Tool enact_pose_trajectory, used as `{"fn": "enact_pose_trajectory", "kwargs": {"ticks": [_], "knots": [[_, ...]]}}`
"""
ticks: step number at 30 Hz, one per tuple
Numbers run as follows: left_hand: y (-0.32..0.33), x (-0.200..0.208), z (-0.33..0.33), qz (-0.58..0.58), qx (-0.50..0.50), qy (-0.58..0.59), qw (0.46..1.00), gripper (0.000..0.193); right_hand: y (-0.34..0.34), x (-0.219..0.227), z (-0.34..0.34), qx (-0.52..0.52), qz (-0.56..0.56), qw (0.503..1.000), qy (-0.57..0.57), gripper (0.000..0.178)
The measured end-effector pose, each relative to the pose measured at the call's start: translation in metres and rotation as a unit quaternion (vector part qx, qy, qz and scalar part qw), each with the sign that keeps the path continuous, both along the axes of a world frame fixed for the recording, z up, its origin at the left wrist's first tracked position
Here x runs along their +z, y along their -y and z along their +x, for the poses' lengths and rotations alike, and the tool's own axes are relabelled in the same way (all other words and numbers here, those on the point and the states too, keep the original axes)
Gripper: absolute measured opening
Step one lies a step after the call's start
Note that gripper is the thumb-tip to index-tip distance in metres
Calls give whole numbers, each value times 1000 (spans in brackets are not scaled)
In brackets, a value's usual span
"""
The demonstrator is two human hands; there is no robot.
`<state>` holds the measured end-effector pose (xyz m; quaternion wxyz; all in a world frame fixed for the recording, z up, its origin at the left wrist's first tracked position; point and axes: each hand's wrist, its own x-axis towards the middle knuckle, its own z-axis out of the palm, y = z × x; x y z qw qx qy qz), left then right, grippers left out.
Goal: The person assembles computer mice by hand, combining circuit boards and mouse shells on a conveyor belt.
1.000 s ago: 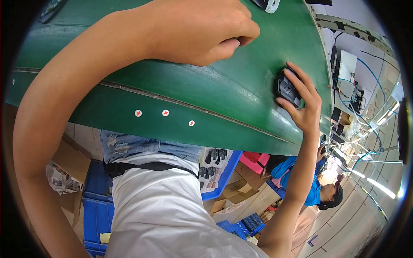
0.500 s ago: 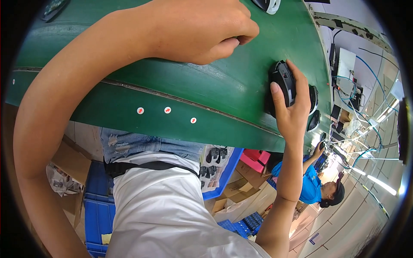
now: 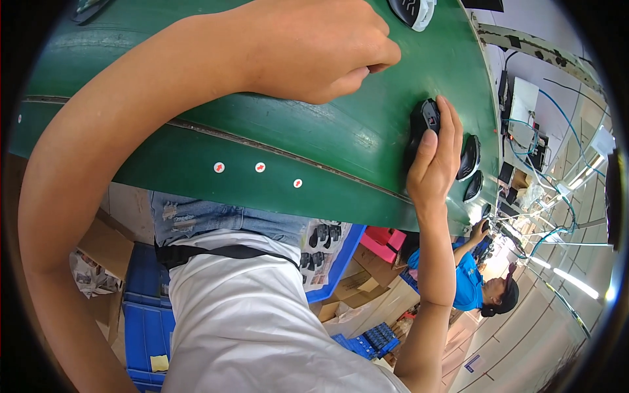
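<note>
Over the last sec the right hand [image 3: 434, 171] had slid along the green desk [image 3: 314, 141] w/ the black plastic computer mouse [image 3: 424, 121] — now clamped on it — while the left hand [image 3: 313, 47] stayed fisted, contents unclear.

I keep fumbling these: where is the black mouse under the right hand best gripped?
Grip the black mouse across its two long sides, coming from above its humped back, as the right hand does: it lies flat on the green belt, sides free.
</note>
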<state>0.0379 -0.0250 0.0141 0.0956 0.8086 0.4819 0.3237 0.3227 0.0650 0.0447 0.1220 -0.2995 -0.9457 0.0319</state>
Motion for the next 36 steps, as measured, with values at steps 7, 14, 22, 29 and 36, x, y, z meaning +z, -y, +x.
{"fn": "enact_pose_trajectory", "kwargs": {"ticks": [7, 14, 22, 29, 36], "knots": [[5, -16, 7, 18, 40, 38, 998, 9, -9, 16, -2, -14, -193, 980, -43, 52], [7, -12, 11, 0, 41, 45, 998, 7, -15, 46, -7, -45, 13, 990, -130, 50], [8, -17, 5, 26, 42, 45, 998, 8, -23, 12, -12, -29, -74, 996, 30, 49], [5, -9, 10, -17, 31, 32, 999, 8, -38, 20, 17, -54, 23, 992, -112, 50], [5, -23, 18, -13, 41, 29, 999, 7, -23, 1, 3, -72, -38, 994, -75, 47]]}}
